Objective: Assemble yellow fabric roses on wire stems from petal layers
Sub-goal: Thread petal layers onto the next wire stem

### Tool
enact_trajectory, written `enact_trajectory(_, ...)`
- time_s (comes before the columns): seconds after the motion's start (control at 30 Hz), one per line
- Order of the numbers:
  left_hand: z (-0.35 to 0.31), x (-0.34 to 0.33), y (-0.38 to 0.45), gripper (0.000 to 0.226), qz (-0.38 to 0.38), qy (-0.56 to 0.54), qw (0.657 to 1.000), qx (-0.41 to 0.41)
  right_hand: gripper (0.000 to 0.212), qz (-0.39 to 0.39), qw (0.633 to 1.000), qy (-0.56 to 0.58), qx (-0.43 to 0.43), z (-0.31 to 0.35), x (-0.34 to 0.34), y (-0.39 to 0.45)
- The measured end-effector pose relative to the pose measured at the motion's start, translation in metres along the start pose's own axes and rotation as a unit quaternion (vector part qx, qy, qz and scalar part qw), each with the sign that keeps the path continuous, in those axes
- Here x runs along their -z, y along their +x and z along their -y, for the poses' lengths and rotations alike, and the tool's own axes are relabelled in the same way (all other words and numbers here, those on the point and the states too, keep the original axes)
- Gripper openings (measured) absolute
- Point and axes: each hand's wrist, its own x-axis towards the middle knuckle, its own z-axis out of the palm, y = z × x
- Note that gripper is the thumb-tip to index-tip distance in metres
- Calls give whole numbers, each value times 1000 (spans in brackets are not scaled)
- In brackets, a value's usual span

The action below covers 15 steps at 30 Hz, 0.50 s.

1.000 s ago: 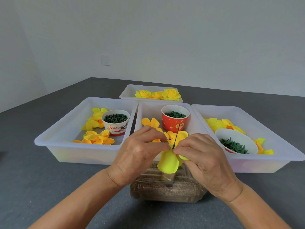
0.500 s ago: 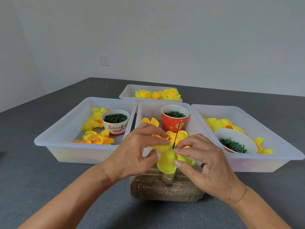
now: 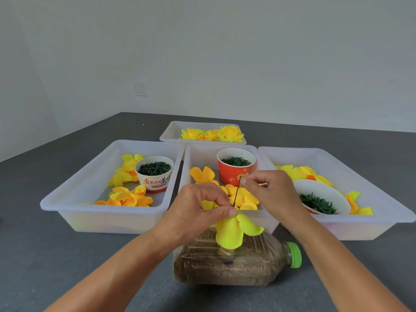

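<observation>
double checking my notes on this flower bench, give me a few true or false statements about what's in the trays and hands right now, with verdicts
1. The left hand pinches the yellow petal layer at the wire stem. True.
2. The right hand rests flat on the table. False: it is raised, fingertips at the top of the wire.
3. The finished yellow roses lie in the far tray. True.
4. The red paper cup is empty. False: it holds small dark green rings.
5. The plastic bottle stands upright. False: it lies on its side, green cap to the right.
</observation>
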Motion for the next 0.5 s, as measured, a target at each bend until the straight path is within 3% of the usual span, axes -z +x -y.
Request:
enact_trajectory(0.13, 2, 1, 1, 8, 15, -5, 1000, 6, 6, 217, 969, -94, -70, -14, -29, 44)
enact_trajectory(0.23, 2, 0, 0, 6, 13, -12, 1000, 8, 23, 339, 899, -267, -74, -26, -55, 66)
enact_trajectory(0.3, 2, 0, 0, 7, 12, -22, 1000, 10, 35, 356, 867, -341, -73, -33, -71, 74)
enact_trajectory(0.5, 1, 0, -1, 8, 15, -25, 1000, 12, 36, 349, 857, -377, -42, -43, -84, 72)
